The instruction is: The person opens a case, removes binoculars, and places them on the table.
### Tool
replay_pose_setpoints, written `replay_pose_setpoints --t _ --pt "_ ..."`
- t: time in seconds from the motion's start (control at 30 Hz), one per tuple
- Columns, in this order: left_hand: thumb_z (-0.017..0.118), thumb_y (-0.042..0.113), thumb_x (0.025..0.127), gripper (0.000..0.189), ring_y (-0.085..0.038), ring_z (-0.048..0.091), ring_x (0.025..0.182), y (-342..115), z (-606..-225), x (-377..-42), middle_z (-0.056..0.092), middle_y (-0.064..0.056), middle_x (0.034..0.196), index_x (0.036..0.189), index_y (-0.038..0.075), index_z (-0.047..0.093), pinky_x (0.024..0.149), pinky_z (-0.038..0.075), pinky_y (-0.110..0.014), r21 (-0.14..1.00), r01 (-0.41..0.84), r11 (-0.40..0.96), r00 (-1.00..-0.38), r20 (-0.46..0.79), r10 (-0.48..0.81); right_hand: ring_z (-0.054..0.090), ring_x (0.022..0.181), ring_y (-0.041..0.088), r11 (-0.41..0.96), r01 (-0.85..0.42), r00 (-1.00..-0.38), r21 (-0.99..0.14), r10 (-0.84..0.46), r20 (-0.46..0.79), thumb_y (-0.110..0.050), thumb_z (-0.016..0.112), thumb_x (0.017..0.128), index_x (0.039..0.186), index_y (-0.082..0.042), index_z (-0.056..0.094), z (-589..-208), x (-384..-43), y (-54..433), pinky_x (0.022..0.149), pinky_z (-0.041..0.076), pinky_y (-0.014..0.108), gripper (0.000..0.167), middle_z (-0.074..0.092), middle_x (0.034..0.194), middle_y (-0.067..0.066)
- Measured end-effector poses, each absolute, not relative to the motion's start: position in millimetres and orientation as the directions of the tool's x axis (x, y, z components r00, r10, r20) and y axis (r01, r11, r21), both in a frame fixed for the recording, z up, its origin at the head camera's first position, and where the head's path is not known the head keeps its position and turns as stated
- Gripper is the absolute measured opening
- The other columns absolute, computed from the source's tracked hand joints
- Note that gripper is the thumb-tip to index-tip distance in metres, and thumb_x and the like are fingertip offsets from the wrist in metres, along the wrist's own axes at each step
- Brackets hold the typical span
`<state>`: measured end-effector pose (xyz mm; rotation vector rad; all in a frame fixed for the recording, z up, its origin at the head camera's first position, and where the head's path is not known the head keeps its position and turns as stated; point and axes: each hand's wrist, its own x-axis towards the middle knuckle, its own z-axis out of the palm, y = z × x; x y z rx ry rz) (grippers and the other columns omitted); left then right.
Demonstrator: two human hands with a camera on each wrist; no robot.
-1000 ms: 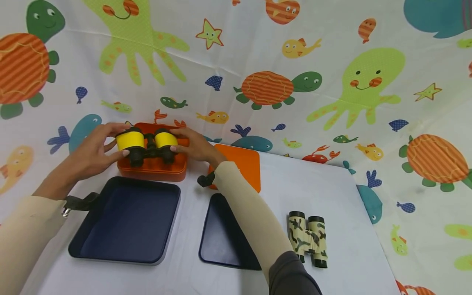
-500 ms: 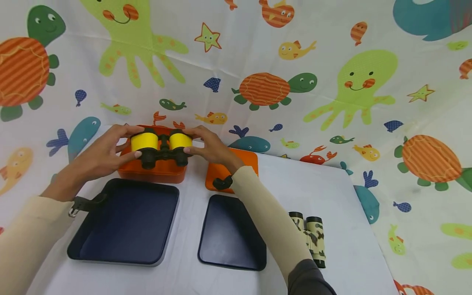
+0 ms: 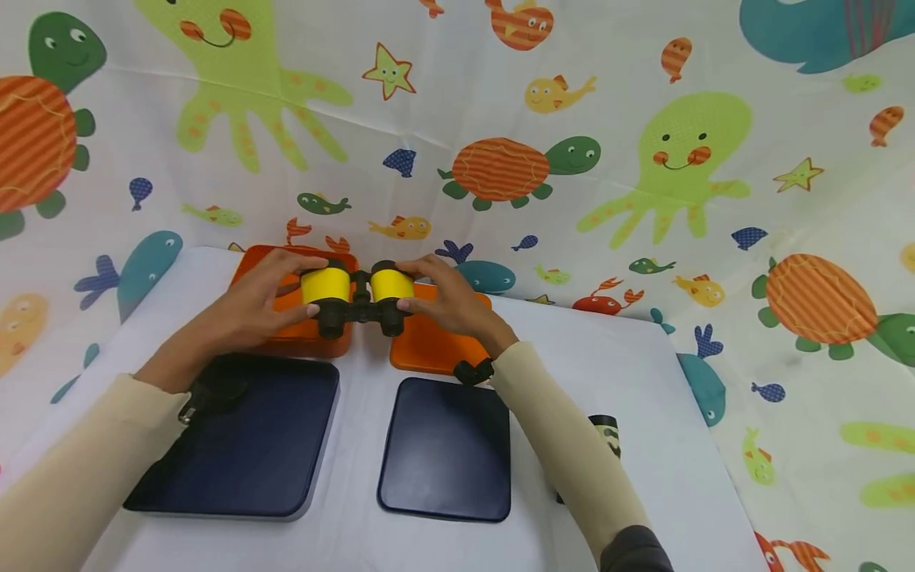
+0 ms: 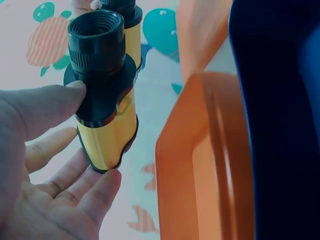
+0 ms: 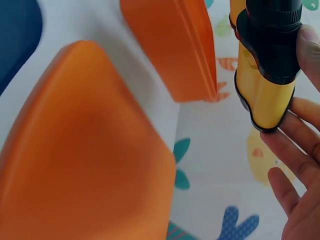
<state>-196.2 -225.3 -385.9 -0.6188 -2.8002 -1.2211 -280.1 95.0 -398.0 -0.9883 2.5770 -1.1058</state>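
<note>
Yellow and black binoculars are held up between my two hands at the back of the table. My left hand grips the left barrel, with its thumb on the near side. On the other barrel, my right hand has the matching hold. In the head view the binoculars overlap the gap between an orange box and an orange lid. The left wrist view shows the thumb on the black eyepiece end and fingers under the yellow body. Similar finger placement shows in the right wrist view around the yellow barrel.
A dark blue tray lies at the front left, partly under my left forearm. Right of it is a dark blue lid. Camouflage binoculars are mostly hidden behind my right sleeve. A sea-animal printed cloth hangs behind the table.
Both hands have carried the yellow binoculars rightward, from over the orange box to between the box and the orange lid. My right forearm now covers most of the camouflage binoculars.
</note>
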Motion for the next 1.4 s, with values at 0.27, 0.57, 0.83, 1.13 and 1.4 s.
replay_pose_setpoints --t 0.27,0.57,0.83,1.13,1.4 --pt "0.077 0.015 0.097 0.063 -0.045 0.051 0.134 -194.5 -391.8 -203.7 0.047 -0.021 0.148 0.154 0.008 0.05 0.116 0.042 -0.069 0.698 0.385 0.604 -0.907 0.162 0.39 0.058 0.131 0.018 0.547 -0.498 -0.796 -0.673 -0.596 0.105 -0.035 0.078 0.098 0.154 -0.019 0.055 -403.5 -272.6 131.0 0.123 0.043 0.047 0.063 0.059 0.144 -0.001" --pt "0.077 0.018 0.098 0.059 -0.04 0.055 0.126 -165.4 -400.6 -212.2 0.051 -0.017 0.143 0.151 0.011 0.052 0.111 0.048 -0.064 0.679 0.418 0.604 -0.887 0.162 0.432 0.058 0.13 0.02 0.544 -0.47 -0.825 -0.695 -0.551 0.127 -0.028 0.08 0.097 0.142 -0.019 0.058 -408.2 -262.1 163.3 0.119 0.047 0.049 0.051 0.059 0.141 -0.001" --pt "0.076 0.018 0.098 0.06 -0.04 0.055 0.13 -142.6 -402.2 -219.6 0.051 -0.015 0.145 0.153 0.014 0.052 0.109 0.052 -0.063 0.682 0.403 0.61 -0.888 0.129 0.442 0.058 0.13 0.024 0.554 -0.475 -0.832 -0.684 -0.537 0.143 -0.029 0.08 0.097 0.141 -0.019 0.06 -408.6 -257.7 185.6 0.117 0.045 0.052 0.05 0.061 0.14 0.003" --pt "0.076 0.022 0.099 0.061 -0.042 0.053 0.14 -119.9 -402.1 -226.8 0.05 -0.017 0.153 0.154 0.013 0.052 0.117 0.044 -0.066 0.622 0.422 0.66 -0.88 0.107 0.462 0.06 0.129 0.025 0.586 -0.475 -0.841 -0.657 -0.521 0.143 -0.029 0.081 0.095 0.142 -0.017 0.06 -409.6 -255.6 208.2 0.11 0.047 0.05 0.052 0.063 0.139 0.003" --pt "0.08 0.026 0.097 0.063 -0.04 0.055 0.139 -95.2 -405.2 -232.1 0.052 -0.016 0.153 0.153 0.013 0.054 0.117 0.046 -0.063 0.618 0.44 0.651 -0.864 0.094 0.494 0.06 0.131 0.029 0.611 -0.432 -0.863 -0.664 -0.495 0.107 -0.027 0.08 0.096 0.141 -0.016 0.059 -409.0 -250.1 236.0 0.11 0.048 0.058 0.051 0.063 0.141 0.005"
